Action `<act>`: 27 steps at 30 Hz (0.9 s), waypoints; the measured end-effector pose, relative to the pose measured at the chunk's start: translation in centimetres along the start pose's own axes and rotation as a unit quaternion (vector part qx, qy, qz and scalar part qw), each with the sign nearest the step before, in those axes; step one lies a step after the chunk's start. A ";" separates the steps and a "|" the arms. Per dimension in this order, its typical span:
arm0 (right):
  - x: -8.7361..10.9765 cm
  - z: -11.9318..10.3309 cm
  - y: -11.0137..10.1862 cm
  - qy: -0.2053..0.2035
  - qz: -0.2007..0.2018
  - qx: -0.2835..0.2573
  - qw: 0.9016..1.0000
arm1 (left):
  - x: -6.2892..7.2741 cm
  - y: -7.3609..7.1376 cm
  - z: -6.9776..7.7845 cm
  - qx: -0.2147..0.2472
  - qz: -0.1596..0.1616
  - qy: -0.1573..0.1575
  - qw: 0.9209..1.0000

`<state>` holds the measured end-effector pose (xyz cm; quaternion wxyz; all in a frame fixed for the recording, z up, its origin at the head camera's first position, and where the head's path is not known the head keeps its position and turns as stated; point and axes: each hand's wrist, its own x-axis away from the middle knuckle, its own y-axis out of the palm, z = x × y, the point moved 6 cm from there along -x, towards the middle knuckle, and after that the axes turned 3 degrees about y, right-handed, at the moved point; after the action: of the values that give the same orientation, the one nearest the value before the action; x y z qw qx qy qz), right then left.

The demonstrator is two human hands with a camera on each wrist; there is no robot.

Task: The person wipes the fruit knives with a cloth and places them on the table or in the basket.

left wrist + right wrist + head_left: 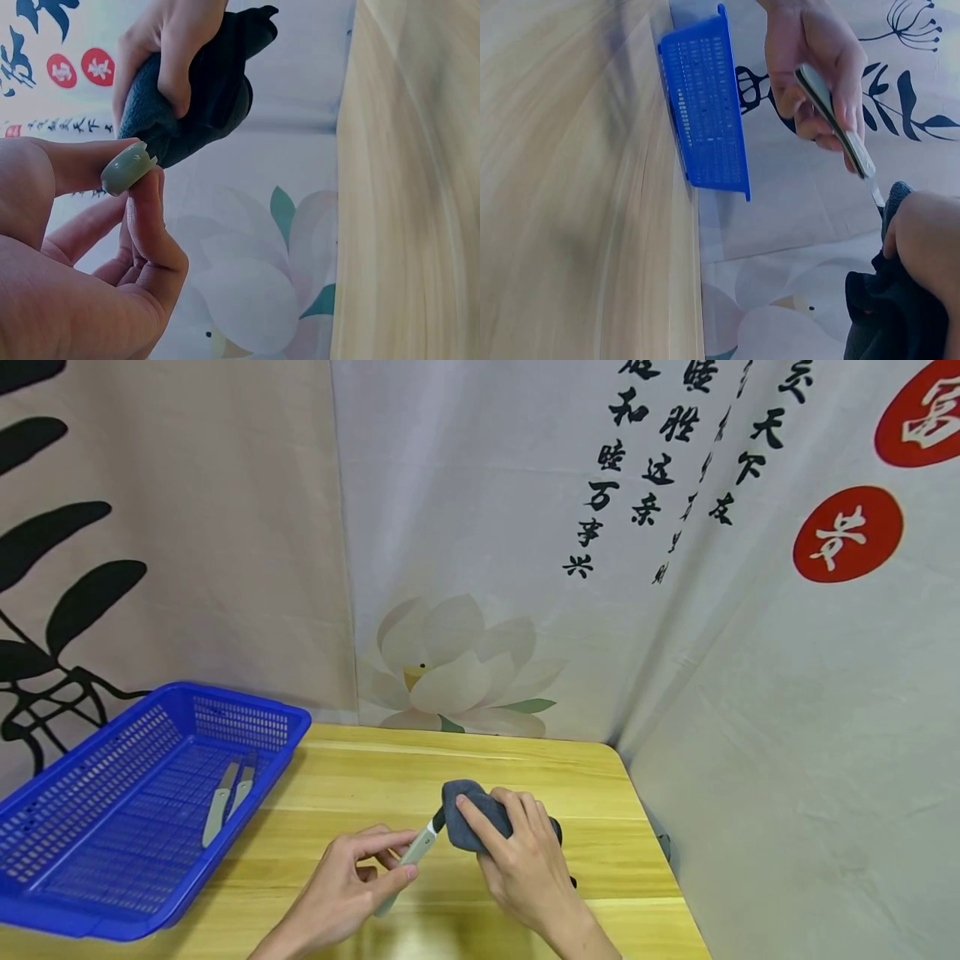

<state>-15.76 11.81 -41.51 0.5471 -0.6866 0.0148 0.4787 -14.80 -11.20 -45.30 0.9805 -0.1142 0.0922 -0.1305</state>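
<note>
My left hand pinches a pale green handle of a piece of cutlery between thumb and fingers. The handle slants up to the right, above the table. My right hand grips a dark blue-grey cloth, which is wrapped about the far end of that cutlery. A short metal neck shows between handle and cloth in the right wrist view; the cloth hides the rest, so its kind is unclear. In the left wrist view, the handle's butt end points toward the camera.
A blue plastic basket with lattice sides stands on the left of the wooden table. Two pale-handled pieces of cutlery lie inside it. Printed curtains hang behind and to the right of the table.
</note>
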 end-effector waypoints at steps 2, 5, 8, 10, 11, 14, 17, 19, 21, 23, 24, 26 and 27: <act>0.0 0.5 0.0 0.009 0.001 0.000 1.000 | 0.0 0.1 0.0 0.003 -0.004 0.002 1.000; -0.1 1.5 0.0 0.020 0.004 0.001 1.000 | 0.0 0.2 -0.1 0.009 -0.008 0.000 1.000; 0.0 2.6 0.0 0.031 0.011 0.003 0.999 | 0.0 0.4 -0.1 0.014 -0.011 -0.003 1.000; 0.2 3.3 0.0 0.039 0.016 0.010 0.999 | -0.1 0.5 -0.2 0.015 -0.013 -0.007 1.000; 0.3 3.7 0.0 0.046 0.015 0.015 0.999 | -0.1 0.5 -0.2 0.016 -0.013 -0.009 1.000; 0.5 4.4 -0.1 0.059 0.023 0.026 0.998 | -0.1 0.5 -0.3 0.015 -0.004 -0.019 1.000; 0.6 4.3 -0.4 0.058 0.035 0.021 0.997 | -0.2 0.3 -0.3 0.013 0.011 -0.032 0.999; 0.6 3.6 -0.6 0.046 0.044 0.008 0.998 | -0.3 0.2 -0.3 0.012 0.020 -0.038 0.999; 0.5 2.6 -0.8 0.026 0.047 -0.005 0.999 | -0.4 0.1 -0.2 0.009 0.026 -0.041 0.999; 0.5 1.3 -0.9 0.001 0.043 -0.015 0.999 | -0.4 0.0 -0.1 0.005 0.030 -0.042 0.999; 0.5 0.7 -0.8 -0.013 0.037 -0.017 0.999 | -0.4 0.0 -0.1 0.004 0.032 -0.042 0.999; 0.6 -0.6 -0.7 -0.040 0.026 -0.020 0.999 | -0.5 0.0 -0.1 0.002 0.036 -0.043 0.998; 0.7 -1.1 -0.6 -0.052 0.019 -0.022 0.998 | -0.5 0.0 -0.1 0.002 0.037 -0.044 0.998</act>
<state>-14.33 11.54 -41.60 0.5225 -0.6726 -0.0114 0.5239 -15.28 -11.11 -45.29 0.9880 -0.1147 0.0526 -0.0886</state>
